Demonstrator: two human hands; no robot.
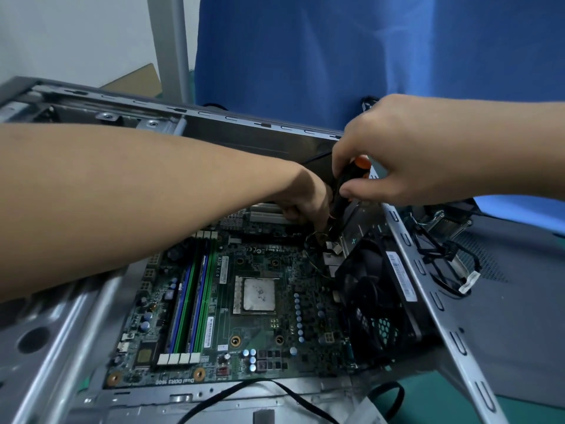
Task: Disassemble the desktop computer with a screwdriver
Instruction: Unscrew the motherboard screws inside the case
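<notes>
the screwdriver [340,192] is clamped in the right hand [406,157] over the motherboard [260,304]; grip of the left hand [302,201] cannot be told.

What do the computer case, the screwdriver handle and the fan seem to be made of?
The computer case looks like bare sheet metal: grey, dull sheen, punched slots. The screwdriver handle seems black plastic or rubber, matte, with an orange end. The fan looks like black moulded plastic, slightly glossy.
</notes>
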